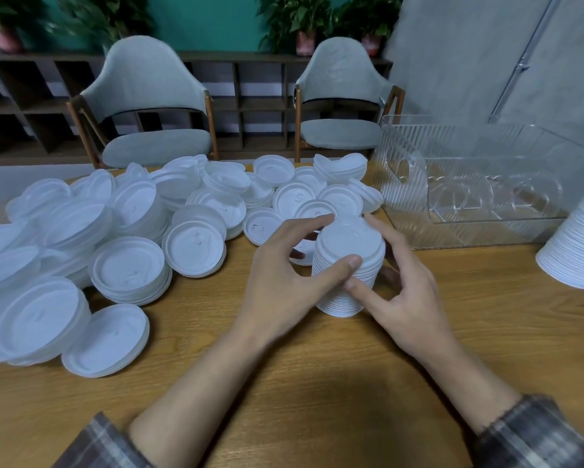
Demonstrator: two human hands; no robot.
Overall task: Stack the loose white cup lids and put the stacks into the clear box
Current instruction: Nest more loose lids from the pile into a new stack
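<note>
Stack in hand: a tall column of nested white lids (348,265) is stood upright on the wooden table (283,383), near the middle, just in front of the loose pile.
Left hand (283,275): wrapped around the column's left side, thumb pressed on the near face, forefinger reaching over the top rim.
Right hand (405,282): cupped against the right side, forefinger laid across the lower front of the column; both hands are closed on the stack, not free.
Step judged: the column appears to be squared up before it is carried.
How it is best done: even pressure should be kept on both sides so that no lid is tilted out; the rims should be aligned from bottom to top; the column should be lifted from low down, not by the top lid alone.
Loose lids (131,238): a large heap is spread over the left and far part of the table, so most of the work is judged to remain.
Clear box (486,194): placed to the right at the far edge, apparently without stacks inside.
Second stack (577,244): a finished column is seen at the right border, outside the box.
</note>
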